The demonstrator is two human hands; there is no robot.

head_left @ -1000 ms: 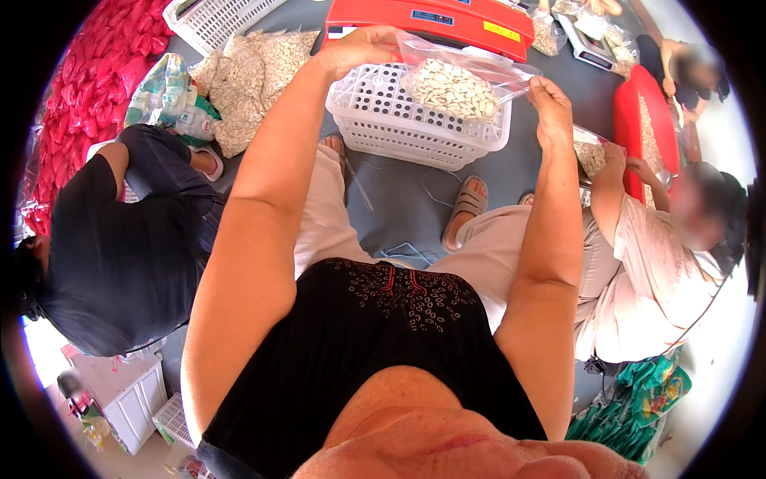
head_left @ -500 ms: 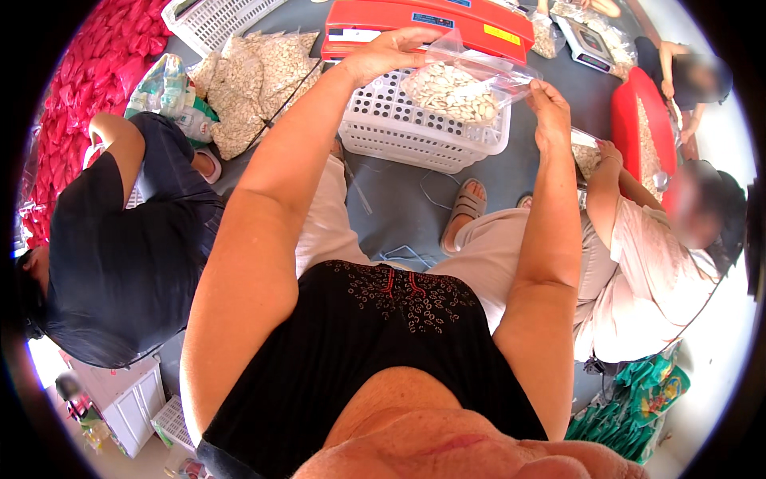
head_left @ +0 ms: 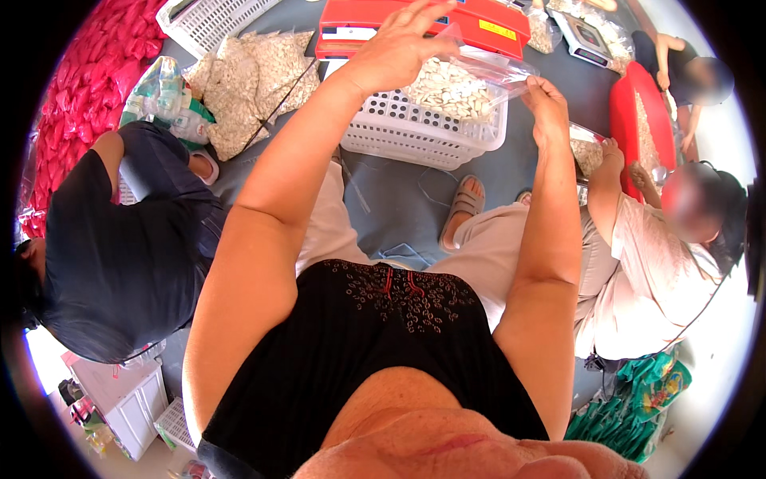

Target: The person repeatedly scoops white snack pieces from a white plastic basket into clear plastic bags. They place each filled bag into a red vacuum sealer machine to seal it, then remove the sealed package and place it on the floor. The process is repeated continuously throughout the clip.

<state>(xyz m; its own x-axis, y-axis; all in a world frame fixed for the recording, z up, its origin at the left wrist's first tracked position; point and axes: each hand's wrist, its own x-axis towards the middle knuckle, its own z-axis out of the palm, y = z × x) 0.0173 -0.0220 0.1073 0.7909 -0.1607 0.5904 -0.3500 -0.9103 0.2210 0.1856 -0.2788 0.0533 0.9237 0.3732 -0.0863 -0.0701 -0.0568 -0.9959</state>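
Both hands held one clear bag (head_left: 459,84) of pale seeds above one white basket (head_left: 423,132): left hand (head_left: 395,52) pinched its far edge, right hand (head_left: 546,108) gripped its near corner. I counted two seated co-workers on grey floor (head_left: 415,207).

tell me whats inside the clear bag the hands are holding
The clear plastic bag, held by the left hand and right hand above the white basket, holds pale, small pieces. Their kind is unclear, and the left hand covers the bag's left end.
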